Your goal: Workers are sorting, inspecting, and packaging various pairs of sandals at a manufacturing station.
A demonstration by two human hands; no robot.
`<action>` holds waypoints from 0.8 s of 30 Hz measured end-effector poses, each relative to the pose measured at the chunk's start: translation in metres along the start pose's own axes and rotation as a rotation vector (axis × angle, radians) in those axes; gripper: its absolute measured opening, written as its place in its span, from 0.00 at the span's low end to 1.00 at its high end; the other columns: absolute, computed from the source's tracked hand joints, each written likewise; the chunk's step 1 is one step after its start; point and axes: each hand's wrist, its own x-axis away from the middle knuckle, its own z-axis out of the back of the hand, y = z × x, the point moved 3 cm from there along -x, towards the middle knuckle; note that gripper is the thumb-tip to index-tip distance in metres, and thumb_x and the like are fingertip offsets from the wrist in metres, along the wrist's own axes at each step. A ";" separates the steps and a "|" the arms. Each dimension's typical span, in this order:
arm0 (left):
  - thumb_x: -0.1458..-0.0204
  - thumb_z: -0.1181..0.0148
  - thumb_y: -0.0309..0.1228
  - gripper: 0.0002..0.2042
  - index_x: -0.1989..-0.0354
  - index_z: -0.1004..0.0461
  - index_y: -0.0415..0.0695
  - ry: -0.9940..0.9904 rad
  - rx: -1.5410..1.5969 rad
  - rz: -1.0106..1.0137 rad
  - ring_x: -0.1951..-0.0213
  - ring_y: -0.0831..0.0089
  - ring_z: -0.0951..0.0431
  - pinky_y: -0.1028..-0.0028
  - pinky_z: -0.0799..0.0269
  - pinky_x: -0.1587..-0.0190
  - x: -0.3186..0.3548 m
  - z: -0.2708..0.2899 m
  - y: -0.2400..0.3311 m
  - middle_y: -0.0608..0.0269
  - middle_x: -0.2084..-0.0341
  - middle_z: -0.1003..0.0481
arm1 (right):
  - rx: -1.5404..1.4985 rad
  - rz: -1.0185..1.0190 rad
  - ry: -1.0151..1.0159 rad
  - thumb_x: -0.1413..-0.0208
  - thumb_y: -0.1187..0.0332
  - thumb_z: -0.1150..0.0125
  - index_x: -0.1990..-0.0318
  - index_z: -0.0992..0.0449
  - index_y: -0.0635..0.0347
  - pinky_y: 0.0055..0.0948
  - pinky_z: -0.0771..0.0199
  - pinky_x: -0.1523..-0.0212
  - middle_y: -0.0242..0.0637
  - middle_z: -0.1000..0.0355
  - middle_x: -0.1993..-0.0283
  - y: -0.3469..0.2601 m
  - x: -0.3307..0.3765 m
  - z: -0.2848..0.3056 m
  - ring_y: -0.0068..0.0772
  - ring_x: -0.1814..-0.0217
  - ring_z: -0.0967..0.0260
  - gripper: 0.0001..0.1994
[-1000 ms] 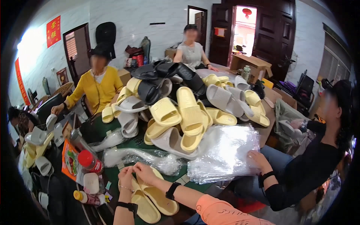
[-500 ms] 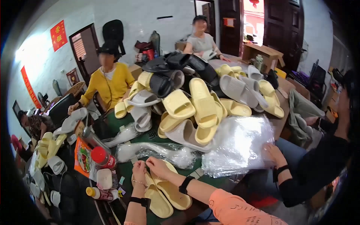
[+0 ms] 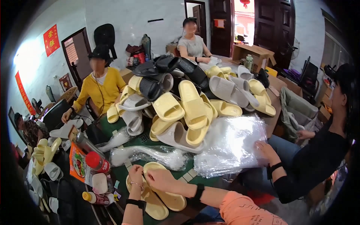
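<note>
A pair of pale yellow slippers lies side by side in front of me; the left slipper (image 3: 154, 205) and the right slipper (image 3: 173, 198) are partly covered by my hands. Over the left one's front part, my left hand (image 3: 135, 177) is closed with its fingertips pinched. My right hand (image 3: 159, 180) is closed too, its fingers curled down over the right slipper. Whatever either hand pinches is too small or hidden to make out. Just beyond them lies a long bundle of clear plastic bags (image 3: 150, 156).
A high pile of yellow, grey and black slippers (image 3: 195, 108) fills the table's middle. At right, a co-worker's hand (image 3: 264, 152) rests on a stack of clear bags (image 3: 228, 150). A red-lidded jar (image 3: 96, 161) and a yellow-capped bottle (image 3: 98, 198) stand at left. Two people sit beyond.
The whole view has shifted slightly. My right hand has turned and lowered toward the slippers, its fingertips a little farther from my left. The far person's hands have come together on the table.
</note>
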 end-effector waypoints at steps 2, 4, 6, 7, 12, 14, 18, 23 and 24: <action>0.60 0.52 0.19 0.03 0.77 0.30 0.38 0.007 -0.003 0.004 0.81 0.82 0.34 0.83 0.38 0.78 -0.001 0.008 -0.005 0.68 0.84 0.32 | 0.078 -0.229 -0.594 0.57 0.69 0.48 0.68 0.33 0.61 0.37 0.40 0.58 0.44 0.38 0.58 -0.004 0.025 -0.010 0.45 0.54 0.42 0.08; 0.60 0.52 0.20 0.05 0.76 0.29 0.37 0.024 -0.097 -0.004 0.79 0.80 0.32 0.82 0.36 0.76 -0.002 0.006 0.003 0.66 0.82 0.29 | 0.023 0.049 -0.390 0.57 0.69 0.48 0.68 0.33 0.62 0.37 0.39 0.60 0.44 0.38 0.60 0.011 0.038 -0.030 0.46 0.56 0.41 0.08; 0.59 0.53 0.20 0.07 0.75 0.27 0.37 -0.028 -0.163 -0.004 0.79 0.78 0.31 0.80 0.35 0.74 0.006 0.006 0.018 0.64 0.82 0.29 | -0.015 0.383 -0.187 0.60 0.68 0.46 0.63 0.34 0.61 0.37 0.39 0.62 0.44 0.38 0.65 0.020 0.046 -0.055 0.47 0.60 0.41 0.14; 0.59 0.53 0.21 0.07 0.75 0.27 0.37 -0.043 -0.178 -0.008 0.78 0.76 0.30 0.78 0.34 0.73 0.000 0.007 0.020 0.62 0.81 0.28 | -0.021 0.392 -0.187 0.60 0.68 0.46 0.63 0.34 0.61 0.37 0.39 0.62 0.44 0.38 0.65 0.022 0.045 -0.061 0.47 0.60 0.41 0.14; 0.61 0.48 0.24 0.07 0.71 0.26 0.41 -0.070 -0.475 -0.498 0.68 0.65 0.28 0.72 0.34 0.63 0.022 0.012 0.067 0.57 0.74 0.28 | 0.115 0.224 -0.386 0.60 0.64 0.43 0.55 0.35 0.59 0.43 0.40 0.57 0.50 0.40 0.60 0.030 0.045 -0.080 0.53 0.55 0.43 0.22; 0.61 0.47 0.24 0.08 0.70 0.26 0.41 -0.082 -0.530 -0.653 0.68 0.66 0.28 0.72 0.35 0.62 0.052 0.007 0.103 0.58 0.73 0.28 | 0.153 0.135 -0.420 0.60 0.63 0.44 0.52 0.38 0.58 0.44 0.40 0.56 0.50 0.41 0.58 0.041 0.048 -0.089 0.53 0.54 0.44 0.24; 0.56 0.48 0.24 0.08 0.68 0.28 0.35 -0.379 0.078 0.024 0.67 0.75 0.30 0.78 0.36 0.61 0.126 0.013 0.130 0.61 0.72 0.28 | 0.343 0.190 -0.304 0.55 0.62 0.47 0.49 0.42 0.60 0.39 0.41 0.56 0.50 0.41 0.58 0.031 0.053 -0.095 0.50 0.55 0.43 0.25; 0.50 0.51 0.28 0.10 0.66 0.29 0.34 -0.645 -0.016 -0.152 0.72 0.73 0.30 0.76 0.36 0.67 0.176 0.010 0.159 0.61 0.75 0.28 | 0.205 0.339 -0.110 0.55 0.64 0.51 0.52 0.39 0.65 0.38 0.41 0.60 0.50 0.39 0.63 0.019 0.051 -0.073 0.49 0.59 0.41 0.21; 0.51 0.50 0.29 0.11 0.64 0.30 0.34 -0.640 -0.001 -0.143 0.71 0.73 0.30 0.76 0.36 0.66 0.181 0.014 0.173 0.62 0.75 0.28 | 0.144 0.297 -0.050 0.55 0.65 0.51 0.53 0.39 0.65 0.38 0.41 0.61 0.49 0.39 0.64 0.012 0.048 -0.061 0.49 0.61 0.41 0.21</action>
